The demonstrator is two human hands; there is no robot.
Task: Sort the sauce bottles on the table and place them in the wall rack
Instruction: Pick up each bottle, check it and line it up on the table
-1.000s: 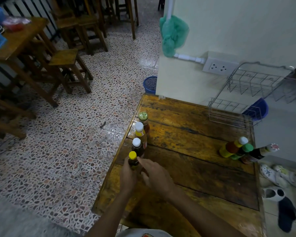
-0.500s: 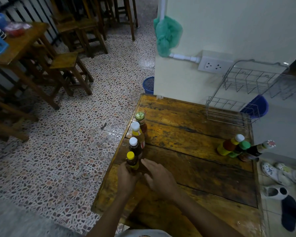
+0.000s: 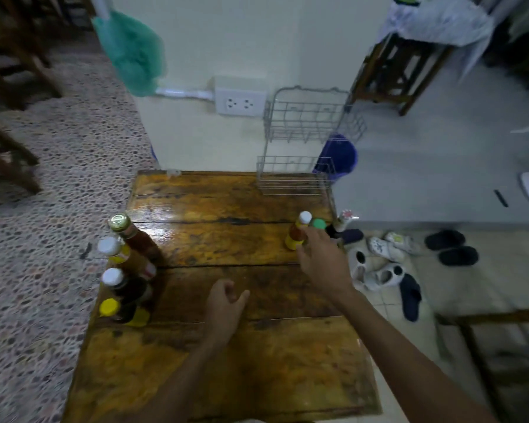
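Four sauce bottles (image 3: 126, 270) stand upright in a row along the table's left edge. Three more bottles (image 3: 315, 228) cluster at its far right edge, below the empty two-tier wire rack (image 3: 303, 141).

green cap (image 3: 318, 223), yellow cap (image 3: 109, 307), speckled floor (image 3: 43, 270).

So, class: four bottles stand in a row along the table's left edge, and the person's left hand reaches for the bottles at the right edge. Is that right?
Not quite. The head view shows the right hand reaching for the bottles at the right edge; the left hand hangs empty over the table. The four-bottle row is correct.
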